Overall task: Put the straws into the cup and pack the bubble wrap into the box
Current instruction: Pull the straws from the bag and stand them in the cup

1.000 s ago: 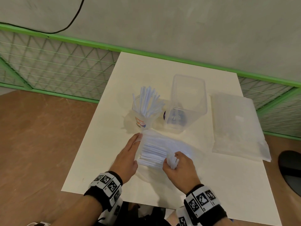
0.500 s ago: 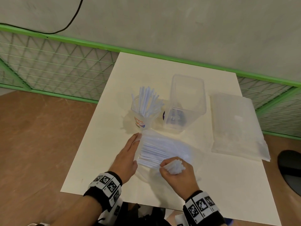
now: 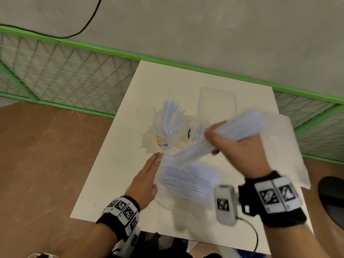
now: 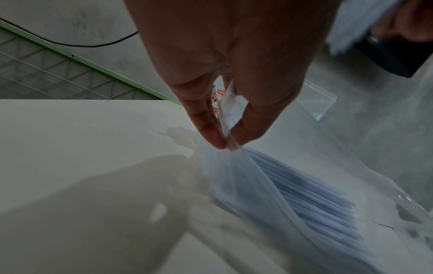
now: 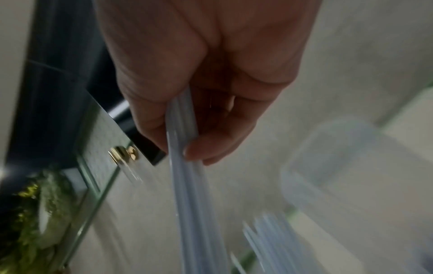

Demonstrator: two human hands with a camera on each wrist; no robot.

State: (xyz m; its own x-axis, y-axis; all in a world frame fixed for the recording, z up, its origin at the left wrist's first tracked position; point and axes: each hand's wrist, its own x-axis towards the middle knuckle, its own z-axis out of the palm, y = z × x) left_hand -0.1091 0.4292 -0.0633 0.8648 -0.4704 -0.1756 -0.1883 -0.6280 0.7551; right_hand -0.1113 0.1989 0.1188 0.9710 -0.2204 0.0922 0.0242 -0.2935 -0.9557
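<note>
White bench by green fence. My right hand grips a straw bundle, raised right of the cup; my left hand pinches the bag. Box right of cup, wrap beyond.

The cup label shows the letters "SUNN", then cut off.
</note>
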